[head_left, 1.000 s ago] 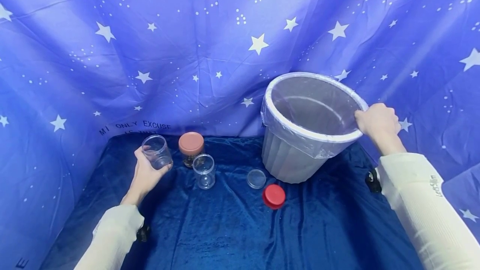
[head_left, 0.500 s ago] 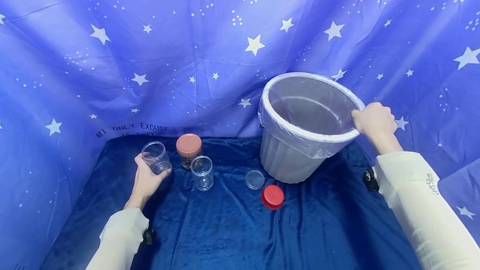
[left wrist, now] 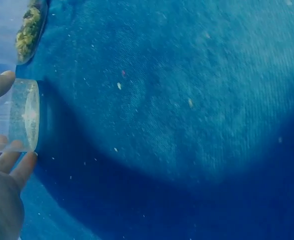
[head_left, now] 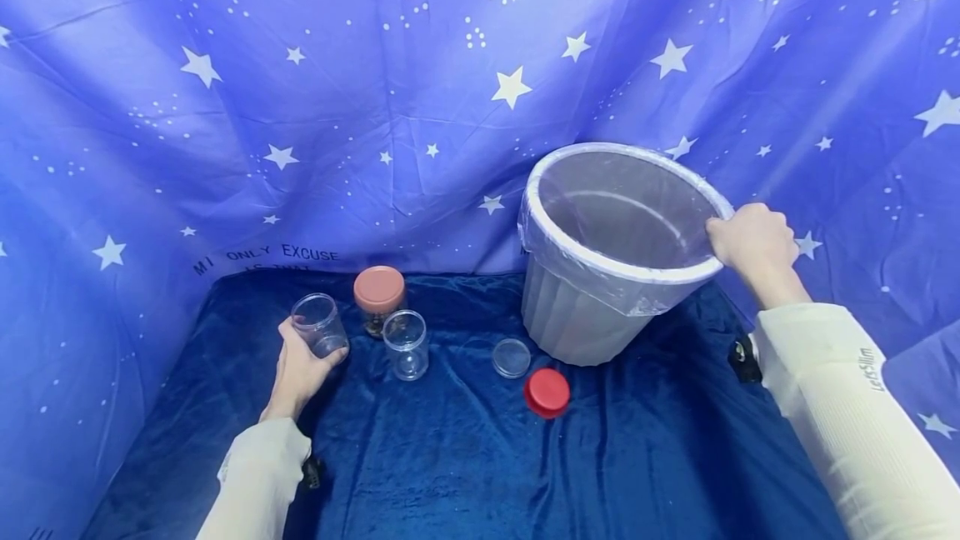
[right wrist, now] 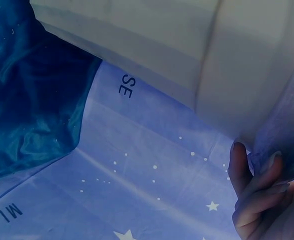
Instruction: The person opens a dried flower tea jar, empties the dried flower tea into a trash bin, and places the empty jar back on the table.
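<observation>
My left hand [head_left: 298, 367] holds a clear, lidless plastic jar [head_left: 318, 322] around its side, at the left of the cloth. In the left wrist view, thumb and fingers lie on opposite sides of the jar [left wrist: 24, 115], whose base is close to the cloth; whether it touches, I cannot tell. My right hand [head_left: 756, 250] grips the right rim of a grey trash bin [head_left: 581, 319] lined with a clear bag. The right wrist view shows curled fingers [right wrist: 257, 195] at the bin's edge. The bin leans somewhat to the right.
Right of the held jar stand a pink-lidded jar [head_left: 379, 294] with dried bits inside and another clear jar [head_left: 407, 347]. A clear lid [head_left: 512, 358] and a red lid [head_left: 549, 392] lie before the bin. A starry curtain [head_left: 420, 107] hangs behind the blue cloth [head_left: 450, 465].
My left hand has lowered the clear jar toward the cloth and brought it slightly nearer. The right hand keeps its hold on the bin rim, and the bin has not visibly moved.
</observation>
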### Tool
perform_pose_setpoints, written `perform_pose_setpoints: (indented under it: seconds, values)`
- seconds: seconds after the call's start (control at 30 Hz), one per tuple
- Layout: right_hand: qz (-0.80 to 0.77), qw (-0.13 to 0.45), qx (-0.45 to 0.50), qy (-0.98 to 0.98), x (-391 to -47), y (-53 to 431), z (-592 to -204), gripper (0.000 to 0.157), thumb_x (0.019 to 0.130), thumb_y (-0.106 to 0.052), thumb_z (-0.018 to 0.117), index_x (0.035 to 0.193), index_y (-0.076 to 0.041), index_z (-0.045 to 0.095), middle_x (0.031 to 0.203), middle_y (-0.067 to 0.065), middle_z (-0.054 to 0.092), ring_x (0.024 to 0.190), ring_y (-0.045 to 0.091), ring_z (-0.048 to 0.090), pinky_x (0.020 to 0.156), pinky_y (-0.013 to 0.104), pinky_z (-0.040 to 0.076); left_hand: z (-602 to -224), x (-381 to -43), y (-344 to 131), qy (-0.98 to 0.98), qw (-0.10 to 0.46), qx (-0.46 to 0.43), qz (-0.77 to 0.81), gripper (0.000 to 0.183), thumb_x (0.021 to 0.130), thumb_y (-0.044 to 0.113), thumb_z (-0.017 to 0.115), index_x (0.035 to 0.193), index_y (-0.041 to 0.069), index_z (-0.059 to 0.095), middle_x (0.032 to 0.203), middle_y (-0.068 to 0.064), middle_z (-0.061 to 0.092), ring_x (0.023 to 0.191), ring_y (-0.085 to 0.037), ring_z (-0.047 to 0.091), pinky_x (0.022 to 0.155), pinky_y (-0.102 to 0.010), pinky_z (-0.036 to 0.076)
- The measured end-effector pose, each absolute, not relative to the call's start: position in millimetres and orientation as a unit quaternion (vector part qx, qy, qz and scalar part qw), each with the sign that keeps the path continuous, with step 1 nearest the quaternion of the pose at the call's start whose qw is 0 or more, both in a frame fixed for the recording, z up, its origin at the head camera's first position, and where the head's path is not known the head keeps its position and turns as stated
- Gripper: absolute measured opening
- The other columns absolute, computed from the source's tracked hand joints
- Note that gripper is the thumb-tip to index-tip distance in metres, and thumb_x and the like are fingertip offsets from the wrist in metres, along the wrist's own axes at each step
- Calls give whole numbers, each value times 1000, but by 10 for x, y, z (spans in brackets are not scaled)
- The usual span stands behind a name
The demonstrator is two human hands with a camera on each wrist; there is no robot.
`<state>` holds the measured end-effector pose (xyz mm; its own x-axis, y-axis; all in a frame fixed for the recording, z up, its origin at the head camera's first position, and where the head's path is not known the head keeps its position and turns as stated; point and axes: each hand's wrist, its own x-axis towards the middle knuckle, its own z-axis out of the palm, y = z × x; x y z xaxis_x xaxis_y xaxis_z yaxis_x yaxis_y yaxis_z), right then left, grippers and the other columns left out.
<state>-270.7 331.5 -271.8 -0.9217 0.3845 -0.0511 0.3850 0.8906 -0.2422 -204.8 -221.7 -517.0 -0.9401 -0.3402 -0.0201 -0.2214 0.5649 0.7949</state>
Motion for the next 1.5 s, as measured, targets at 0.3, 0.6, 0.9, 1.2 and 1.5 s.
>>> perform_pose_setpoints:
  seconds: [0.3, 0.6, 0.9, 1.2, 1.5]
  values:
    - [-121, 1, 198, 973, -2720, 3302, -2701, 68, 94, -40, 37, 122, 22, 45, 124, 48, 44, 114, 63, 45, 90, 66, 42, -5150, -2027, -2263, -899, 40, 146, -412, 95, 80, 24, 78, 146, 3, 13, 140, -37, 42, 125, -55, 45, 105, -62, 36]
    - [-117, 13, 198, 973, -2698, 3330, -2703, 69, 96, -41, 36, 123, 23, 43, 124, 48, 43, 115, 63, 44, 89, 65, 43, -5147, -2025, -2275, -886, 10, 138, -442, 92, 82, 19, 77, 145, 5, 11, 140, -37, 43, 130, -52, 42, 110, -60, 32]
    - [-116, 13, 197, 973, -2707, 3337, -2715, 69, 96, -41, 36, 123, 22, 44, 124, 48, 43, 115, 63, 44, 89, 66, 43, -5245, -2043, -2322, -861, -14, 132, -491, 90, 82, 18, 78, 147, 10, 17, 142, -31, 43, 134, -46, 40, 113, -57, 28]
    - [-118, 9, 196, 973, -2714, 3339, -2722, 69, 95, -40, 36, 123, 22, 43, 123, 48, 43, 114, 63, 45, 89, 66, 43, -5230, -2025, -2317, -844, -38, 114, -522, 89, 81, 15, 79, 147, 10, 19, 144, -29, 42, 136, -43, 39, 114, -54, 27]
    - [-120, 12, 199, 973, -2720, 3338, -2723, 69, 95, -40, 35, 124, 22, 43, 125, 48, 43, 115, 63, 44, 90, 66, 42, -5213, -2006, -2275, -864, -37, 105, -491, 85, 79, 14, 80, 146, 2, 30, 143, -30, 42, 137, -45, 29, 117, -56, 20]
